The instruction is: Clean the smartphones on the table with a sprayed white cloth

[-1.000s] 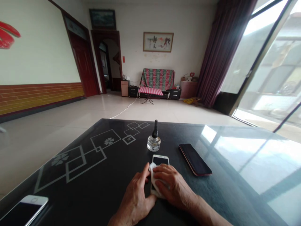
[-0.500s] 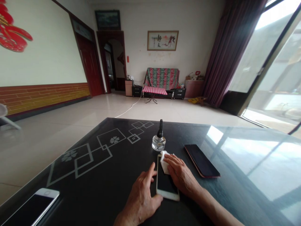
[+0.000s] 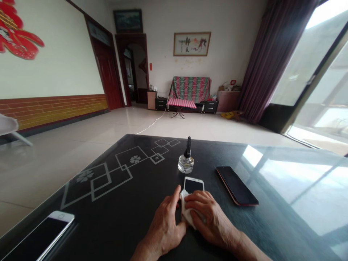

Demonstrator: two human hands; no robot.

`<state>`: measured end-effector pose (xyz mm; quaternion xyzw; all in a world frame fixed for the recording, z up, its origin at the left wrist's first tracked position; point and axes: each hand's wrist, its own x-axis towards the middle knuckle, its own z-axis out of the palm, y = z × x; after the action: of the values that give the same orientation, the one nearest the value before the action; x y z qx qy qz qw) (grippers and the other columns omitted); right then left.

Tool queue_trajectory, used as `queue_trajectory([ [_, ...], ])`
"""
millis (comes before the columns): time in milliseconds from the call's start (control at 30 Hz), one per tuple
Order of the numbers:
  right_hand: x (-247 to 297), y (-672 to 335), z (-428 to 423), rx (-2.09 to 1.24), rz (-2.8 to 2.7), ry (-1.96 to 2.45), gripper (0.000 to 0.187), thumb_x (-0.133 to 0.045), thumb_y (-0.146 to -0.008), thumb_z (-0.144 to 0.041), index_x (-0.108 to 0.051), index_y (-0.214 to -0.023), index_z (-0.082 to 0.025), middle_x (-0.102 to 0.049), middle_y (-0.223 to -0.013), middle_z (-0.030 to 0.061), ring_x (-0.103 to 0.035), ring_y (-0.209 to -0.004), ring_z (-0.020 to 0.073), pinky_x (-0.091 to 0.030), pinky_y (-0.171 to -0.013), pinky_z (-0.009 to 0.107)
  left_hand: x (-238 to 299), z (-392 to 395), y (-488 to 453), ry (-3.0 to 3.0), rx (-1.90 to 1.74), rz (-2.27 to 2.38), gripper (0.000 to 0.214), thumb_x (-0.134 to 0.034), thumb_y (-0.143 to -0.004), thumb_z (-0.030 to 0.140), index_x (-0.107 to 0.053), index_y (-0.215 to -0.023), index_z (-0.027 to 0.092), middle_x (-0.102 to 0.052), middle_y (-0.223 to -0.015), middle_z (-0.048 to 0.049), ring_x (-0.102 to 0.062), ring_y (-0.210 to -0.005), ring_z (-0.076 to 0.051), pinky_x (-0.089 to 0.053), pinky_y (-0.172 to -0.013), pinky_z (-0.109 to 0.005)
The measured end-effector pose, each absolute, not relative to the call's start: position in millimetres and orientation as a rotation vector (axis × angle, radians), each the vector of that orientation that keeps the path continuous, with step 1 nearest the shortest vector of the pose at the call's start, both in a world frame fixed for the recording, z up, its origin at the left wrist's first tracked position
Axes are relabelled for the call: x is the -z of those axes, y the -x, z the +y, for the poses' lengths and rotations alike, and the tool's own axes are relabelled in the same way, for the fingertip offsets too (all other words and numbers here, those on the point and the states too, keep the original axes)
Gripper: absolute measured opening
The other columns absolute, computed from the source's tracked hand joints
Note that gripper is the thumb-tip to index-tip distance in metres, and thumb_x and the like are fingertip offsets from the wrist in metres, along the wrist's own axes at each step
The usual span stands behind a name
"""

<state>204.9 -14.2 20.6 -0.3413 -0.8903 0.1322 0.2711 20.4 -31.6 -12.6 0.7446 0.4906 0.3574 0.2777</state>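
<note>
A white smartphone (image 3: 193,185) with a dark screen lies face up on the dark table, its lower part hidden under my hands. My left hand (image 3: 166,222) grips its left side, fingers along the edge and thumb near the bottom corner. With my right hand (image 3: 213,214), fingers bent, I hold a white tissue (image 3: 186,212) pressed flat on the screen. Just beyond the phone stands a clear round glass bottle (image 3: 186,164) with a black pointed top. To the right lies a dark phone with a reddish edge (image 3: 237,185).
Another white phone (image 3: 40,237) lies at the table's near left. The glossy black table (image 3: 122,221) has grey square patterns and its far edge just past the bottle. Beyond it are a small checked folding table (image 3: 181,104) and a cloth-covered object (image 3: 190,88).
My right hand has slid the tissue down the screen toward me, uncovering the phone's top end. My left hand stays at the phone's left side. The view has shifted slightly.
</note>
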Motion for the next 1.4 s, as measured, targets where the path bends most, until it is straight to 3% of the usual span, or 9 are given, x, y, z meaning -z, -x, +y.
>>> queue_trajectory([
  [233,-23.1,-207.1,-1.6,-0.259,-2.394,1.083,0.040,-0.045,-0.082,-0.009,-0.059,-0.116,-0.023,-0.061,-0.108,0.0070,-0.055,-0.100,0.0205,-0.043,-0.091,0.038,11.7,-30.7,-20.6,-1.979,-0.959,1.342,0.089,-0.058,-0.061,0.010,-0.028,-0.145,0.015,-0.059,-0.115,-0.0100,-0.056,-0.102,-0.024,-0.045,-0.097,-0.041],
  [433,-31.3,-206.2,5.0,-0.260,-2.509,0.995,0.025,-0.053,-0.083,-0.018,-0.064,-0.105,-0.024,-0.061,-0.102,0.0062,-0.056,-0.094,0.0207,-0.045,-0.087,0.037,13.5,-31.0,-21.6,-1.983,-0.970,1.330,0.094,-0.056,-0.059,0.009,-0.025,-0.147,0.018,-0.058,-0.117,-0.0096,-0.052,-0.107,-0.026,-0.043,-0.099,-0.043],
  [767,-19.5,-199.1,52.5,0.017,-2.431,1.124,0.029,-0.049,-0.088,-0.025,-0.065,-0.112,-0.023,-0.061,-0.100,0.0076,-0.057,-0.088,0.0204,-0.044,-0.081,0.036,10.7,-31.2,-24.2,-1.988,-0.992,1.324,0.093,-0.056,-0.058,0.009,-0.026,-0.146,0.015,-0.060,-0.112,-0.0093,-0.053,-0.102,-0.025,-0.045,-0.097,-0.040],
  [1167,-30.1,-205.1,1.8,-0.275,-2.537,0.957,0.038,-0.053,-0.080,-0.016,-0.062,-0.116,-0.026,-0.060,-0.099,0.0060,-0.056,-0.092,0.0211,-0.045,-0.084,0.036,14.8,-30.0,-22.4,-1.948,-0.991,1.323,0.093,-0.059,-0.061,0.012,-0.024,-0.147,0.012,-0.058,-0.118,-0.0126,-0.053,-0.108,-0.027,-0.043,-0.100,-0.042],
  [1400,-26.4,-203.5,12.5,-0.189,-2.524,1.001,0.033,-0.047,-0.091,-0.022,-0.059,-0.121,-0.028,-0.062,-0.110,0.0064,-0.056,-0.101,0.0218,-0.042,-0.091,0.040,15.0,-29.8,-22.4,-1.938,-0.999,1.343,0.093,-0.059,-0.062,0.012,-0.023,-0.147,0.017,-0.060,-0.113,-0.0081,-0.055,-0.103,-0.024,-0.044,-0.098,-0.041],
])
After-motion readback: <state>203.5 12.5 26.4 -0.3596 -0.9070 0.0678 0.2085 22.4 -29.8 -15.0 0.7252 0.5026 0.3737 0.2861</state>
